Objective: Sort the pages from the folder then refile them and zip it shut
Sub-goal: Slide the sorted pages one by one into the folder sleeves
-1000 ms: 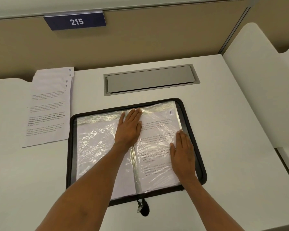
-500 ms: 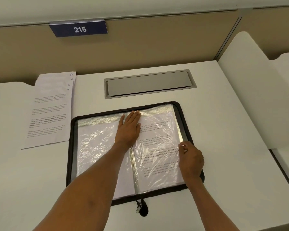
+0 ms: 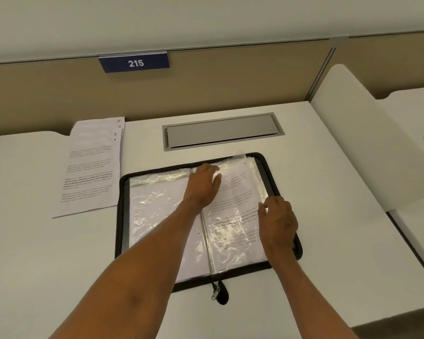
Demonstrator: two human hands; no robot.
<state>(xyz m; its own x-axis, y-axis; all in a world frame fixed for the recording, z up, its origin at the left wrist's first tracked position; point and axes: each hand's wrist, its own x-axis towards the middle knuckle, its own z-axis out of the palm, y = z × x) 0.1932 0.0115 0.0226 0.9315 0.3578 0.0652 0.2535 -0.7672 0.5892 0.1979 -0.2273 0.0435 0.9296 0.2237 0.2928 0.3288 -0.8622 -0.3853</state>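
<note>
A black zip folder (image 3: 123, 216) lies open on the white desk, its clear plastic sleeves spread left and right. My left hand (image 3: 203, 184) lies flat across the top of the spine, fingers straight. The right-hand sleeve (image 3: 233, 216) holds a printed page marked 6. My right hand (image 3: 277, 221) pinches that sleeve's outer edge, which is lifted slightly off the stack beneath. The zip pull (image 3: 216, 293) hangs off the folder's near edge. A fanned stack of loose numbered pages (image 3: 91, 167) lies to the left of the folder.
A grey cable hatch (image 3: 220, 130) is set into the desk behind the folder. A beige partition with a sign reading 215 (image 3: 135, 62) runs along the back. A white divider panel (image 3: 367, 143) stands at the right.
My right hand went from lying flat on the right sleeve to curling at its outer edge and lifting it. The left hand has stayed on the spine. The camera tilted upward.
</note>
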